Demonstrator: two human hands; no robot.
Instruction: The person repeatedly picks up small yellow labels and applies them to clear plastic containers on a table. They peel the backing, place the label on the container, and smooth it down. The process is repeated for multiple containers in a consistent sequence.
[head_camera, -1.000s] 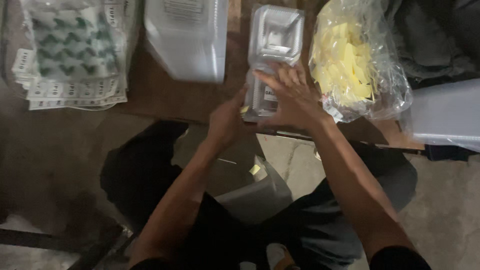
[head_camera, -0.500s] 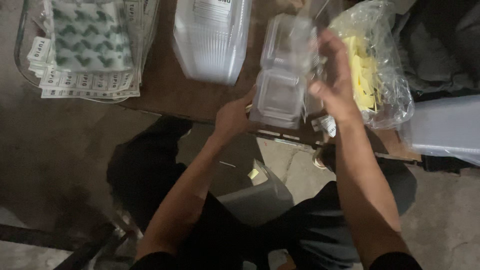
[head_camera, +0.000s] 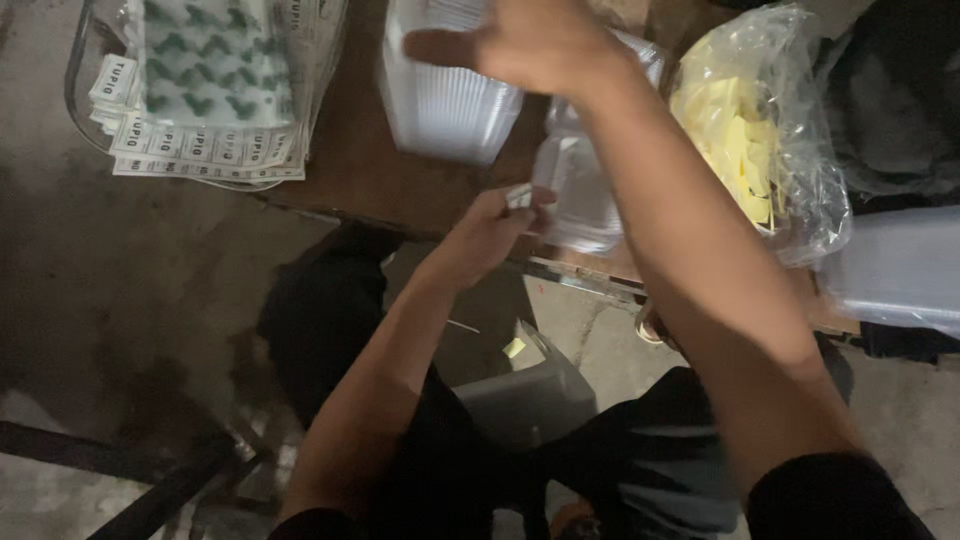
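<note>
Far left on the brown table lies a bag of printed packets, green-patterned, untouched by me. Next comes a stack of clear tubs, wrapped in plastic, well clear of my fingers. My left hand is closed in a pinch on the near edge of a clear clamshell box, which sits at the table's front edge, just beside the stack. I cannot tell whether the box is shut or what it holds; it looks empty from here. My right hand is raised above the box, blurred, thumb out and fingers loosely curled, holding nothing that I can see. To the right sits a bag of yellow pieces, open side unclear. I judge the work barely begun: one box in hand, the stack still thick.
</note>
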